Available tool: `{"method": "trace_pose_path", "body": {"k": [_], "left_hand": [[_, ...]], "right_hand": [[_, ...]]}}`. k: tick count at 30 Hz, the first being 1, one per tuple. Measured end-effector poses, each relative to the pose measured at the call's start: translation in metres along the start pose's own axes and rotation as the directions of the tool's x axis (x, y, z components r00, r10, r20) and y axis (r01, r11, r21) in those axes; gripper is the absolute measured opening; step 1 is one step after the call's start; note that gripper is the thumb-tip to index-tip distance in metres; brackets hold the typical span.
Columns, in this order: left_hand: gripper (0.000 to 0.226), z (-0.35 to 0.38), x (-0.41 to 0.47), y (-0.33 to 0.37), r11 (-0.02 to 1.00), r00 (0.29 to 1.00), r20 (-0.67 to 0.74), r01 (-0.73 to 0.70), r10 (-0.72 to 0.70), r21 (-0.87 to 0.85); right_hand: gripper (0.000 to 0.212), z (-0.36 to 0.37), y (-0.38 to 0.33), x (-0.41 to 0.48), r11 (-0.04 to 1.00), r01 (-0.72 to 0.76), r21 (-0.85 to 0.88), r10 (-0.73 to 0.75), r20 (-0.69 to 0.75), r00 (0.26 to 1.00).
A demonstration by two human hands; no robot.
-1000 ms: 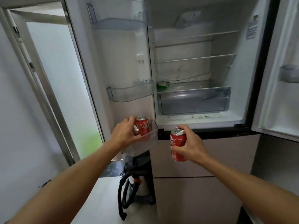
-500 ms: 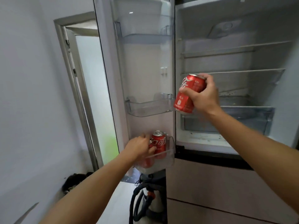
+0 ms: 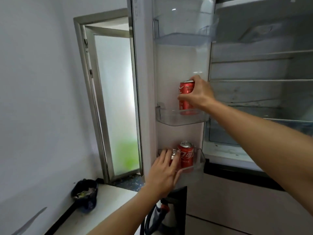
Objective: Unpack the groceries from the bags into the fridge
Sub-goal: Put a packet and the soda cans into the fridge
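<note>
Head-camera view of an open fridge. At far left a frosted glass door (image 3: 116, 99) stands in its frame. Below it a dark bag (image 3: 84, 195) sits on a pale counter (image 3: 110, 206); what it holds is unclear.

The left hand (image 3: 162, 173) has stayed at the lower door bin (image 3: 194, 168) over the past second. Its fingers lie across a half-hidden can (image 3: 173, 154) and its thumb is on the bin's front wall. Whether it grips the can or is letting go cannot be told. An upright cola can (image 3: 186, 156) stands just beside it, inside the same bin.

The right hand (image 3: 199, 95) has changed most. A second ago it held its red cola can (image 3: 185, 97) low, in front of the fridge's bottom edge. Half a second ago the can was up before the shelves. Now the hand has crossed to the door, wrapped round the can, and the can's base dips behind the clear wall of the middle door bin (image 3: 169, 118). This can looks nearly placed, likely leaving only the release.

The middle bin has open room to the can's left, and its low front lip is the edge to clear. The upper door bin (image 3: 184, 26) hangs well above. To the right, the fridge's wire shelves (image 3: 254, 58) and crisper drawer (image 3: 254, 133) look bare, with plenty of space.
</note>
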State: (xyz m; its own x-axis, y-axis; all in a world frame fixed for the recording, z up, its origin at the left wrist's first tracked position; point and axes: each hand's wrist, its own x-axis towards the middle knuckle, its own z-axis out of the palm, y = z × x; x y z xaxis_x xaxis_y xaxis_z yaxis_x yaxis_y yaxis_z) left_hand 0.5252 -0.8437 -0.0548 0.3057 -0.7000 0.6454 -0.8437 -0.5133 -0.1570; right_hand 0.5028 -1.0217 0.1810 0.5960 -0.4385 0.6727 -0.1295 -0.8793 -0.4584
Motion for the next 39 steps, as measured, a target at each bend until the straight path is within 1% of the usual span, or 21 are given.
{"method": "trace_pose_path", "body": {"k": [3, 6, 8, 9, 13, 17, 20, 22, 24, 26, 27, 28, 30, 31, 33, 36, 39], "left_hand": [[0.057, 0.003, 0.001, -0.002, 1.0, 1.0, -0.022, -0.008, 0.008, -0.008], [0.058, 0.005, 0.002, -0.004, 1.0, 1.0, -0.018, -0.007, 0.007, -0.023], [0.059, 0.006, 0.001, -0.005, 1.0, 1.0, -0.001, -0.005, 0.005, -0.028], [0.059, 0.007, 0.001, -0.005, 1.0, 1.0, 0.004, -0.01, 0.01, -0.029], [0.06, 0.006, 0.0, -0.009, 0.999, 0.999, 0.014, -0.03, 0.031, -0.044], [0.062, 0.001, 0.0, -0.01, 0.995, 0.997, 0.015, -0.07, 0.071, -0.07], [0.067, -0.007, -0.005, -0.013, 0.994, 0.997, 0.013, -0.079, 0.08, -0.08], [0.063, -0.015, -0.012, -0.015, 0.99, 0.995, -0.016, -0.099, 0.098, -0.099], [0.051, -0.027, -0.022, -0.019, 0.986, 0.991, -0.047, -0.126, 0.122, -0.105], [0.033, -0.041, -0.033, -0.025, 0.989, 0.99, -0.064, -0.129, 0.124, -0.076], [0.026, -0.049, -0.04, -0.029, 0.992, 0.993, -0.043, -0.108, 0.106, -0.061], [0.024, -0.059, -0.048, -0.031, 0.996, 0.997, 0.015, -0.07, 0.071, -0.052], [0.025, -0.079, -0.069, -0.036, 0.999, 0.99, 0.139, 0.04, -0.037, -0.017], [0.026, -0.089, -0.082, -0.038, 0.995, 0.979, 0.178, 0.098, -0.096, 0.0], [0.026, -0.108, -0.112, -0.042, 0.978, 0.957, 0.204, 0.208, -0.208, 0.018], [0.024, -0.137, -0.171, -0.044, 0.936, 0.909, 0.228, 0.35, -0.35, 0.044], [0.024, -0.171, -0.243, -0.046, 0.89, 0.842, 0.289, 0.436, -0.456, 0.132]], "right_hand": [[0.07, 0.001, 0.0, 0.005, 0.988, 0.001, -0.155, 0.0, 0.004, 1.0], [0.074, -0.003, -0.003, 0.006, 0.915, 0.096, -0.392, -0.092, 0.03, 0.995], [0.077, -0.007, -0.006, 0.003, 0.876, 0.126, -0.466, -0.12, 0.044, 0.992], [0.079, -0.01, -0.007, 0.001, 0.878, 0.124, -0.463, -0.108, 0.06, 0.992], [0.093, -0.018, -0.006, -0.014, 0.932, 0.1, -0.349, -0.059, 0.128, 0.99], [0.095, -0.023, -0.011, -0.029, 0.94, 0.077, -0.332, -0.039, 0.12, 0.992], [0.086, -0.027, -0.019, -0.041, 0.941, 0.054, -0.335, -0.034, 0.067, 0.997], [0.072, -0.031, -0.023, -0.049, 0.944, 0.059, -0.325, -0.07, -0.022, 0.997], [0.053, -0.035, -0.029, -0.058, 0.942, 0.089, -0.323, -0.13, -0.108, 0.986], [0.037, -0.037, -0.038, -0.071, 0.945, 0.131, -0.3, -0.183, -0.152, 0.971], [0.033, -0.037, -0.044, -0.08, 0.945, 0.166, -0.283, -0.215, -0.155, 0.964], [0.03, -0.035, -0.051, -0.09, 0.942, 0.205, -0.266, -0.249, -0.146, 0.957], [0.027, -0.029, -0.065, -0.113, 0.935, 0.284, -0.215, -0.311, -0.104, 0.945], [0.025, -0.024, -0.071, -0.126, 0.932, 0.318, -0.177, -0.334, -0.073, 0.94], [0.023, -0.01, -0.084, -0.154, 0.93, 0.355, -0.096, -0.356, 0.002, 0.934], [0.022, 0.02, -0.103, -0.205, 0.932, 0.364, -0.001, -0.36, 0.141, 0.922], [0.025, 0.053, -0.128, -0.262, 0.925, 0.374, 0.07, -0.378, 0.279, 0.883]]}}
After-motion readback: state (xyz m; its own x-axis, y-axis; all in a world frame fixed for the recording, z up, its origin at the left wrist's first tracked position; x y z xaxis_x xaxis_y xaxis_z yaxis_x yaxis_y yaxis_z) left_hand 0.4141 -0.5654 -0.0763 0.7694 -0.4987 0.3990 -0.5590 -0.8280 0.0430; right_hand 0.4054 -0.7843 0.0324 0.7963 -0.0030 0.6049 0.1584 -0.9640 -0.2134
